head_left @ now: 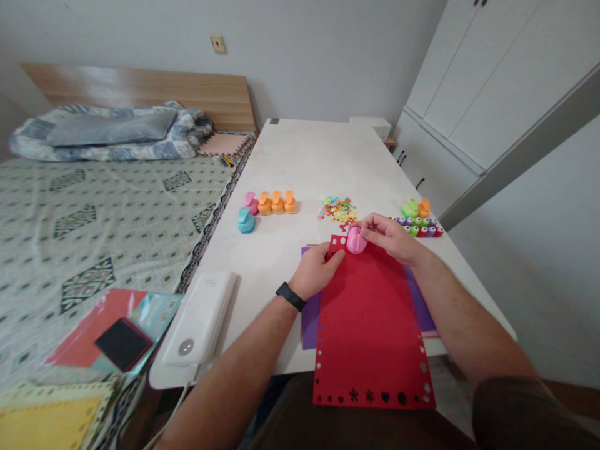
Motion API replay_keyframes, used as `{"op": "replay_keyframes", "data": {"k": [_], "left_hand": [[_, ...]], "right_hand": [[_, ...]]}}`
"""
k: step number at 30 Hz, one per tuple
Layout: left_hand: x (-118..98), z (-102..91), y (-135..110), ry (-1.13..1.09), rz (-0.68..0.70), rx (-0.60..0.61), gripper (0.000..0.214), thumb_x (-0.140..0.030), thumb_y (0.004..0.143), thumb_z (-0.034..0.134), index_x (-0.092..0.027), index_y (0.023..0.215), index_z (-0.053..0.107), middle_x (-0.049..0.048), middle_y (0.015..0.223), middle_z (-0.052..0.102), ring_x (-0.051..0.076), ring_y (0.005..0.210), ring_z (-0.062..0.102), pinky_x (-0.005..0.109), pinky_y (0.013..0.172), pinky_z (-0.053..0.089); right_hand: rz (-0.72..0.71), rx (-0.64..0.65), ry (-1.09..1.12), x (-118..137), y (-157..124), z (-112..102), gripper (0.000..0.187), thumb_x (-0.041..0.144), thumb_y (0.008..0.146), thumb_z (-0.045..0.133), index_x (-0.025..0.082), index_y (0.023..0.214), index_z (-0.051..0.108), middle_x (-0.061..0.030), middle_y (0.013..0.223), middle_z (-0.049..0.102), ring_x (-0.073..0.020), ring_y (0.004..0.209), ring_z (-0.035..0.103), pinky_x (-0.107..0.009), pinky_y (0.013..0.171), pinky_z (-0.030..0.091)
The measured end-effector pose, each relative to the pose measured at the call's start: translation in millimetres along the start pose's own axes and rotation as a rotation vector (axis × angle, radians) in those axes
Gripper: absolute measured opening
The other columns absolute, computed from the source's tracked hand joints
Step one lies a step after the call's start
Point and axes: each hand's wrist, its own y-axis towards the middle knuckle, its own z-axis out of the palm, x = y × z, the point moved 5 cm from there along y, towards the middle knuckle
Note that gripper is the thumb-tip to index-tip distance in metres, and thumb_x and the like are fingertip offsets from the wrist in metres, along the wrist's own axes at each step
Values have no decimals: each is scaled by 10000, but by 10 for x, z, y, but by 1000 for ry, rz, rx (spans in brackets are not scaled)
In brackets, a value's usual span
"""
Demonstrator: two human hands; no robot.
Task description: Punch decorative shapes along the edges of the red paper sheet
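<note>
A red sheet of paper [365,325] with shapes punched along its edges lies over purple sheets [309,325] and hangs past the table's near edge. At its far edge sits a pink craft punch [356,240]. My right hand [387,236] grips this punch from the right, its fingers closed on it. My left hand [319,270], with a black band on the wrist, pinches the sheet's far left corner between thumb and fingers. Just beyond the punch is a pile of colourful paper cutouts [337,208].
On the left stand several orange punches [277,203], a pink punch [252,203] and a blue punch [245,220]. Small punches [417,228] sit at right beside a green punch [409,207]. A white device [201,319] with a cable lies front left. A phone [122,344] rests on the bed.
</note>
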Motion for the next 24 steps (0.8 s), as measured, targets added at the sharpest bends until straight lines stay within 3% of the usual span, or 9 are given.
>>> {"op": "replay_keyframes", "data": {"k": [15, 24], "left_hand": [[-29, 30, 3, -46, 4, 33, 331, -439, 995, 506, -171, 926, 687, 12, 805, 665, 153, 717, 534, 249, 633, 386], [-15, 23, 9, -40, -27, 12, 322, -440, 983, 518, -170, 925, 685, 14, 802, 673, 156, 712, 537, 250, 633, 397]], "right_hand": [[1, 15, -3, -21, 3, -5, 313, 520, 921, 710, 228, 920, 598, -85, 1170, 706, -246, 1154, 635, -411, 1043, 450], [8, 10, -24, -18, 6, -6, 326, 544, 915, 707, 235, 912, 602, -76, 1083, 701, -254, 1113, 632, -420, 1009, 466]]}}
